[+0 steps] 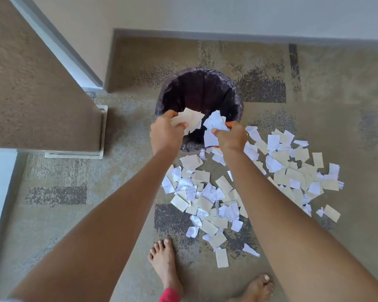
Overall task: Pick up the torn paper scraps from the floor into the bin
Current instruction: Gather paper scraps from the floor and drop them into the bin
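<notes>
The bin (205,88) stands on the carpet (314,83) near the wall, with a dark liner (166,92) folded over its rim. Both hands are held at its near edge. The left hand (165,132) has its fingers curled round a bunch of cream scraps (191,119), which stick out over the bin's mouth. The right hand (231,138) grips white scraps (214,124), with the thumb pressed on the paper, and one piece hangs below the fist in front of the near rim. The held scraps are above the opening, not lying in it.

The pile (207,199) of cream and white scraps lies on the carpet. It starts just beside the bin's near right side and spreads toward the person's feet and off to the right.

The inside of the bin is very dark, and I cannot tell whether anything lies at its bottom. The hands and held paper cover most of the near rim, and most of the fingertips are buried in the scraps. The right forearm crosses the pile and hides a strip through its middle. Some white scraps bear print too small to read. A column (42,83) fills the left side and blocks the floor behind it. The bare left foot (164,260) shows whole. The right foot (258,288) and a bit of red cloth (169,296) are cut off by the bottom edge.
</notes>
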{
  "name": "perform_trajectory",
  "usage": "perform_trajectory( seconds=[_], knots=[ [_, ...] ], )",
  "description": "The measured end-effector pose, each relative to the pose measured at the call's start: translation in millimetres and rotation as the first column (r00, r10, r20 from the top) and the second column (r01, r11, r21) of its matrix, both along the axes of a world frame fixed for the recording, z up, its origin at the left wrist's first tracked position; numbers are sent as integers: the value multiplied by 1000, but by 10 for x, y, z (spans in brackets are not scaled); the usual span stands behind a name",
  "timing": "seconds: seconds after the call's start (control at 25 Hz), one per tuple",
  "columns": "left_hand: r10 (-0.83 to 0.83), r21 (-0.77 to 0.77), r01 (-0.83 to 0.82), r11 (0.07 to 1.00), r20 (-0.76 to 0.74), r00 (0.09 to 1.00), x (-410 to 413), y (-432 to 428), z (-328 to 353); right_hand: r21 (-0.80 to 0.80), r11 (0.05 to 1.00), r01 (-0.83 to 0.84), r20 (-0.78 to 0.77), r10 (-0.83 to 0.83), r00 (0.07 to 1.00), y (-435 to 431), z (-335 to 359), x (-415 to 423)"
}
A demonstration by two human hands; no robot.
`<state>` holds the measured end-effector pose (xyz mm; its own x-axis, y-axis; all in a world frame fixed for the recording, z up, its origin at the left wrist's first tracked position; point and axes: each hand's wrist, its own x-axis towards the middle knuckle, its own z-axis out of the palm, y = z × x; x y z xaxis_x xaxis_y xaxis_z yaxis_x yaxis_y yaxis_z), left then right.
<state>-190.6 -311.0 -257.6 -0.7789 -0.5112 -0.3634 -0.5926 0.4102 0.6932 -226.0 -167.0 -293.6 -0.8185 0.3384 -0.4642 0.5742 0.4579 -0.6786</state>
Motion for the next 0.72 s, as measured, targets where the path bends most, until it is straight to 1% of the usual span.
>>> perform_trajectory(
  seconds=[0.12, 0.28, 0.4, 0.56, 0.72],
  knots=[
    [-118, -109, 119, 987, 12, 993, -191, -16, -176, 24, 1000, -9, -1, 9, 1000, -56, -216, -165],
    [-222, -188, 232, 954, 72, 972, -339, -31, -345, 77, 996, -52, 5, 52, 999, -121, -394, -289],
    [-240, -164, 255, 953, 107, 965, -360, -52, -465, 91, 993, -76, 4, 76, 997, -150, -444, -303],
    [-248, -182, 270, 946, 137, 959, -364, -57, -536, 109, 989, -102, 24, 100, 995, -151, -465, -304],
    [-231, -144, 250, 957, 135, 964, -374, -57, -560, 60, 996, -70, 26, 69, 997, -145, -466, -311]
  ],
)
